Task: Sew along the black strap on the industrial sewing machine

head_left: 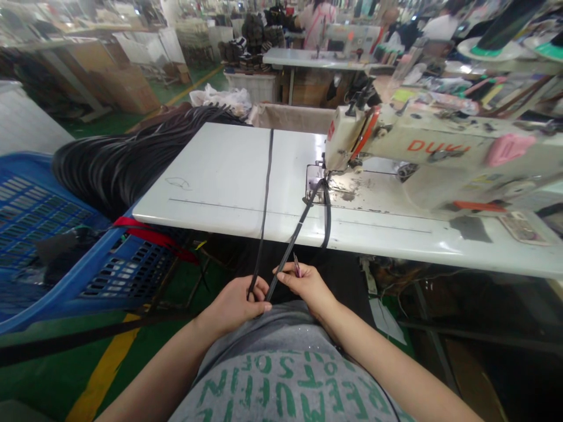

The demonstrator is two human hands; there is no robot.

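Note:
A long dark strap (290, 243) runs from under the sewing machine's needle area down past the table's front edge to my hands. My left hand (246, 298) is closed on the strap's near end, and another length of it goes up across the tabletop to the far edge. Close by, my right hand (305, 284) pinches the strap between thumb and finger. A small pair of thread snips (297, 266) with pink handles is tucked in that same hand, tips pointing up. The sewing machine (373, 140) stands to the right on the white table (211, 176).
At left, a blue plastic basket (83, 275) with a red band stands against the table. A thick bundle of dark straps (114, 158) hangs over the table's left side. Thread cones (497, 41) sit at upper right. Other workstations and people fill the background.

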